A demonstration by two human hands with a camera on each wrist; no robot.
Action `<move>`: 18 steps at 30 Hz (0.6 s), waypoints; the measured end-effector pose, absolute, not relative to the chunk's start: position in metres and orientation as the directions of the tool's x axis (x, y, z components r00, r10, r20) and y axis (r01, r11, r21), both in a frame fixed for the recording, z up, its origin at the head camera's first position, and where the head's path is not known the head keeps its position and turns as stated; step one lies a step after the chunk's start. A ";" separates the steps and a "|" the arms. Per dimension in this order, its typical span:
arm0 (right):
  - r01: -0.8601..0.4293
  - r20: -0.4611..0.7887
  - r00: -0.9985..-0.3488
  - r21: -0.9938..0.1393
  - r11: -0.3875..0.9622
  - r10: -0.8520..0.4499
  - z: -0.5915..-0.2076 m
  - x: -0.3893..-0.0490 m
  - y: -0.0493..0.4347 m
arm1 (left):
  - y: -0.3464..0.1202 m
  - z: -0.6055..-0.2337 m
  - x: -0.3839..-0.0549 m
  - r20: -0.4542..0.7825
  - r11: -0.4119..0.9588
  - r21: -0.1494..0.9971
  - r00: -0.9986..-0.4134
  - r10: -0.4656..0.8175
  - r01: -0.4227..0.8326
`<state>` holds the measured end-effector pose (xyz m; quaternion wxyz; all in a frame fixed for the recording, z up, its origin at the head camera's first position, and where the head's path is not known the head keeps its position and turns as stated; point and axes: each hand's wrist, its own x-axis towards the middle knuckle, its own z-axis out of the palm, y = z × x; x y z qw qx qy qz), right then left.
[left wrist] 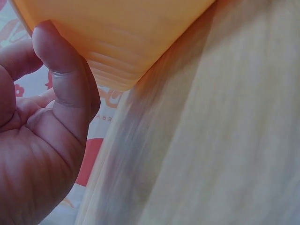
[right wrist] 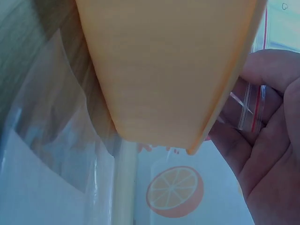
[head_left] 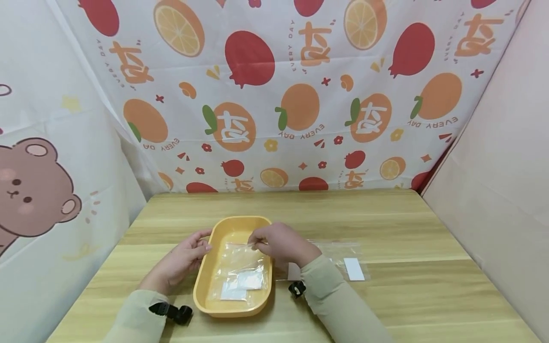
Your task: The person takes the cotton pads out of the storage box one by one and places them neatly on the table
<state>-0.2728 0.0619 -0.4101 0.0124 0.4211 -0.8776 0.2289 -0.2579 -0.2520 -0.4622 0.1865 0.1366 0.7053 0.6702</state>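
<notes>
A yellow plastic tray (head_left: 201, 286) with rounded corners sits on the wooden table. My left hand (head_left: 182, 259) holds its left rim, and in the left wrist view the thumb (left wrist: 65, 84) lies by the outer wall. My right hand (head_left: 283, 243) reaches over the right rim and pinches the top of a clear zip bag (head_left: 242, 257). The red seal line (right wrist: 257, 108) of this bag shows between the fingers in the right wrist view. Two white rectangular pieces (head_left: 250, 280) overlap inside the tray, seen through clear plastic.
Right of the tray, another clear bag with a white rectangle (head_left: 354, 269) lies flat on the table (head_left: 411, 295). More clear plastic with a pale piece (head_left: 294, 271) shows beside the right wrist. A fruit-print cloth (head_left: 300, 157) hangs behind the table.
</notes>
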 end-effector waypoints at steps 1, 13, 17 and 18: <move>-0.750 0.217 -0.640 -0.386 0.538 -0.737 -0.410 -0.273 0.062 | -0.252 -0.462 -0.258 -0.084 0.069 0.996 -0.892 0.443 -0.059; -0.695 0.203 -0.673 -0.503 0.514 -0.711 -0.415 -0.273 0.065 | -0.252 -0.465 -0.256 -0.079 0.070 0.996 -0.893 0.444 -0.053; -0.665 0.193 -0.682 -0.566 0.488 -0.706 -0.415 -0.273 0.063 | -0.253 -0.465 -0.257 -0.070 0.060 0.997 -0.891 0.449 -0.048; -0.651 0.189 -0.687 -0.589 0.479 -0.701 -0.415 -0.273 0.062 | -0.253 -0.465 -0.257 -0.065 0.058 0.997 -0.889 0.453 -0.043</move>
